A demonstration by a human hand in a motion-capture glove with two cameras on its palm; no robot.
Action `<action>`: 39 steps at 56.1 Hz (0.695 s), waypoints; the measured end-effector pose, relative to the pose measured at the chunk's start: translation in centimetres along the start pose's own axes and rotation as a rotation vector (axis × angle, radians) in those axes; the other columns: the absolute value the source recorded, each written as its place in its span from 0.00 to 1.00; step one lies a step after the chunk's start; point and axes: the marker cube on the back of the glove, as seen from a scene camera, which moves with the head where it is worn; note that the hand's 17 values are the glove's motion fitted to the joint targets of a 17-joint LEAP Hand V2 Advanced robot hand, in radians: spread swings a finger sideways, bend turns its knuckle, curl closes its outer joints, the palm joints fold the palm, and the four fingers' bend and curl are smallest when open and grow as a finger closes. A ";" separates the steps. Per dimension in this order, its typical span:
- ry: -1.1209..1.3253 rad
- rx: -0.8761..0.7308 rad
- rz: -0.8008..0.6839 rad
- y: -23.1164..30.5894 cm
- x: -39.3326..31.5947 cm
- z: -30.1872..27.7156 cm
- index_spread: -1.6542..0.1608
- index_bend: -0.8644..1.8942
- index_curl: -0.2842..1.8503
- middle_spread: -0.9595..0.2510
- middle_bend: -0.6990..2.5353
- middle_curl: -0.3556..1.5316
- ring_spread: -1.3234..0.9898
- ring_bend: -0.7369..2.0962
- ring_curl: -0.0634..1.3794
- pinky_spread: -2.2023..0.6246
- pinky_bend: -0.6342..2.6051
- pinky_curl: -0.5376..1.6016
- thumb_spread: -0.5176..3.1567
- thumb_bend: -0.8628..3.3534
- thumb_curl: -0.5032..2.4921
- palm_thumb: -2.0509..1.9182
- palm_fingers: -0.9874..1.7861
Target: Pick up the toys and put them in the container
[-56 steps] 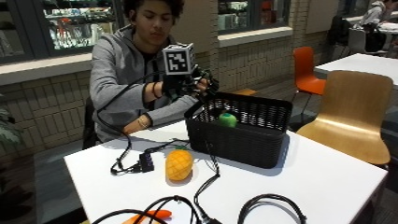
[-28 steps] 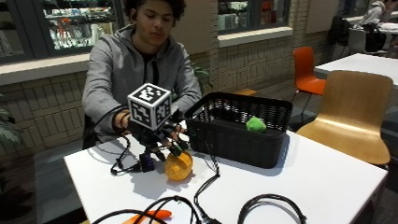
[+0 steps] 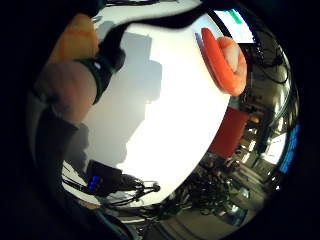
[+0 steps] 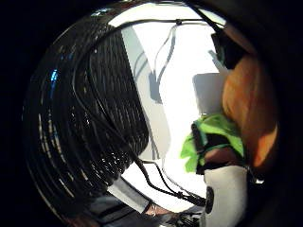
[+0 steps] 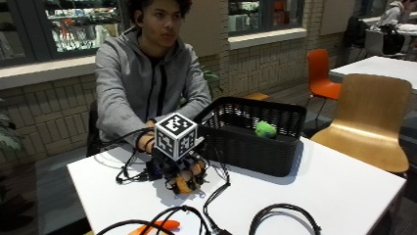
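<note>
Filling most of the outside view, a white table [image 5: 338, 181] is seen with a person in a grey hoodie [image 5: 140, 83] seated behind it. A black woven basket [image 5: 251, 142] stands on the table, and a green toy [image 5: 265, 129] lies inside it against the far wall. Just beside the basket's near left corner, the gloved right hand [image 5: 179, 171] is lowered onto the table, its fingers curled round an orange toy [image 5: 182, 183] that rests on the tabletop. In the thumb-side palm view the same orange toy [image 4: 248, 113] is seen close against the palm, with the basket's ribbed wall [image 4: 85, 127] next to it. A second orange toy [image 5: 156, 226] lies near the table's front edge, among black cable loops [image 5: 280, 215]. No legible brand, label or writing is shown on the basket or toys.
</note>
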 end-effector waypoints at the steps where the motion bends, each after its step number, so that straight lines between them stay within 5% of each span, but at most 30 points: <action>1: -0.005 0.022 0.003 -0.1 0.0 0.0 0.75 0.54 0.35 0.81 0.26 0.35 0.55 0.34 0.25 0.78 0.52 0.42 0.50 0.23 0.30 0.61 0.43; 16: 0.000 0.231 -0.015 0.5 -0.4 -1.6 0.76 0.48 0.38 0.70 0.32 0.41 0.46 0.52 0.38 0.70 0.53 0.43 0.53 0.28 0.34 0.70 0.59; 26: -0.047 0.362 -0.082 2.0 -0.6 -9.4 0.76 0.48 0.42 0.65 0.34 0.46 0.43 0.56 0.44 0.68 0.54 0.44 0.51 0.28 0.37 0.72 0.59; 39: -0.081 0.442 -0.363 5.7 -11.2 -15.1 0.75 0.49 0.48 0.60 0.37 0.52 0.41 0.58 0.48 0.67 0.56 0.46 0.48 0.27 0.39 0.72 0.56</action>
